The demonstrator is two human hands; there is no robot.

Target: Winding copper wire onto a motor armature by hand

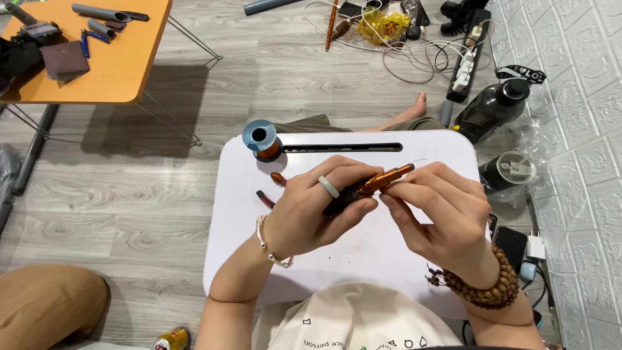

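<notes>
My left hand (317, 210), with a pale ring and a silver bangle, grips the dark end of a small rod wound with copper wire (382, 180) above a white lap table (337, 266). My right hand (440, 217), with a wooden bead bracelet at the wrist, pinches a thin wire at the rod's middle. A spool of copper wire with a blue top (261, 139) stands at the table's far left corner. Red-handled pliers (269, 191) lie partly hidden under my left hand.
An orange folding table (120, 71) with grey tubes and tools stands at the far left. Cables and a power strip (463, 65) lie on the wooden floor ahead. A dark bottle (492, 107) and a clear container (512, 170) sit to the right by a white wall.
</notes>
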